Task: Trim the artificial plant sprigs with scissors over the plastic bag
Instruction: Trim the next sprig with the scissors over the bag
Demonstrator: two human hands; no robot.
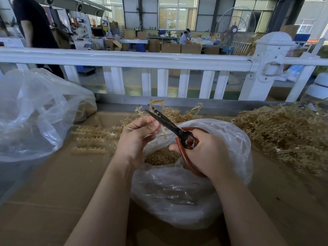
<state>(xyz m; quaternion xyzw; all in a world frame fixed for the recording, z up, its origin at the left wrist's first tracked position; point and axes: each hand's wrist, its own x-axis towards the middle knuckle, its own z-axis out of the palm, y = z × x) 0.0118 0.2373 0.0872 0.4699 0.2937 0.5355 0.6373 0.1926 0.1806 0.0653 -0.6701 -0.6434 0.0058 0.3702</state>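
Note:
My left hand (138,134) pinches a pale yellow plastic sprig (156,105) that sticks up above my fingers and hangs down below them. My right hand (205,153) grips black scissors (166,122) by their red-brown handles. The blades are slightly parted and point up and left, right against the sprig. Both hands hover over a clear plastic bag (186,189) whose open mouth shows a heap of small yellow trimmings (161,157).
A large pile of untrimmed sprigs (284,132) lies at the right. Several trimmed sprigs (92,137) lie in rows left of my hands. A big clear bag (32,112) stands at the far left. A white fence (159,59) runs behind the cardboard-covered table (53,192).

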